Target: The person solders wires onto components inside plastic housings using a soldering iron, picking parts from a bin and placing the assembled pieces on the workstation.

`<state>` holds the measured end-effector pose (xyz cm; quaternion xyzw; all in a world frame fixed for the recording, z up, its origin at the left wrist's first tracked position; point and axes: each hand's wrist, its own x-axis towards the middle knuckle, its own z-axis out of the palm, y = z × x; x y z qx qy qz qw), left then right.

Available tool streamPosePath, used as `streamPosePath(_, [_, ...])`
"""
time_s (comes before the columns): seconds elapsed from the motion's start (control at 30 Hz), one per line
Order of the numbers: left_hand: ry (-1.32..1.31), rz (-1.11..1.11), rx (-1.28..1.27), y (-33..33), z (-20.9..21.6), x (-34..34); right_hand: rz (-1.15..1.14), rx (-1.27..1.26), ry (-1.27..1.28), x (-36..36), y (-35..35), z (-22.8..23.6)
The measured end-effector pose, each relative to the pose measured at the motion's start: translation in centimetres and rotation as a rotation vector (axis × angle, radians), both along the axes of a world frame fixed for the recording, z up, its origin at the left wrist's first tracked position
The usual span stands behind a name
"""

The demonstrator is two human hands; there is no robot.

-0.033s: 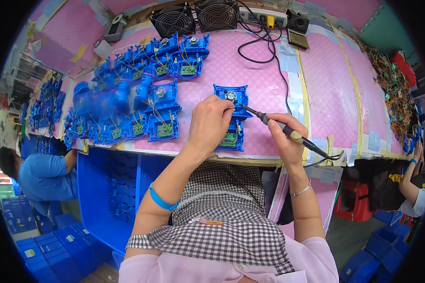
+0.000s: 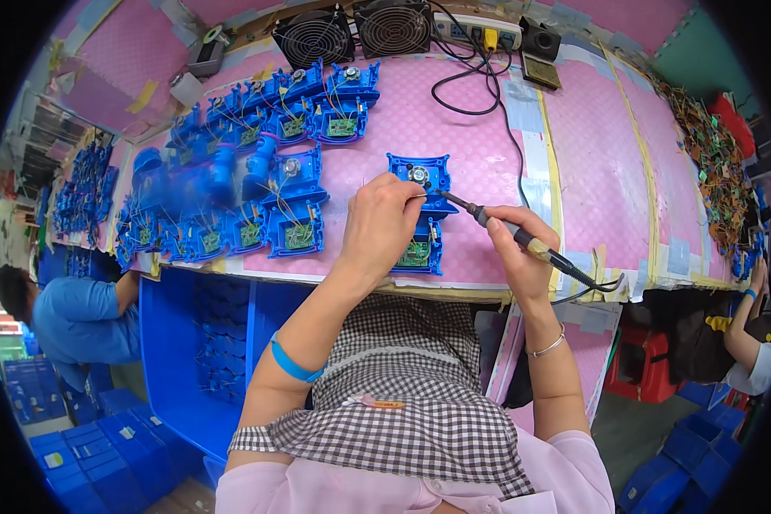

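My right hand [image 2: 527, 248] grips a soldering iron [image 2: 514, 230], its tip pointing left at the blue plastic housing in front of me. That housing [image 2: 441, 163] lies opened out, with a round speaker [image 2: 418, 175] in its far half and a green circuit board [image 2: 415, 254] in its near half. My left hand [image 2: 381, 223] is over the housing's left side, thumb and forefinger pinched on a thin wire [image 2: 420, 195] close to the iron's tip. Whether the tip touches the housing or the wire I cannot tell. My left fingers hide part of the housing's middle.
Rows of similar blue housings [image 2: 298, 236] with wires and boards cover the bench's left side. Two black fans [image 2: 392, 27], a power strip [image 2: 475, 31] and a soldering stand [image 2: 540, 72] are at the back. A black cable [image 2: 518, 146] runs along the right. Other people work at both sides.
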<state>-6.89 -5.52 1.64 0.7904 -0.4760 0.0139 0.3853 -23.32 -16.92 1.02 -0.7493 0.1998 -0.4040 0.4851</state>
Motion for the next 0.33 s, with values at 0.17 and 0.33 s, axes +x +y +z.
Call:
streamPosePath(0.17, [0.028,-0.01,-0.006,0.1,0.39,-0.17,-0.016,0.046,0.01,-0.58,-0.19,0.11])
streamPosePath(0.33, [0.014,-0.017,-0.016,0.06,0.07,-0.09,-0.02,0.037,0.017,-0.63,-0.18,0.16])
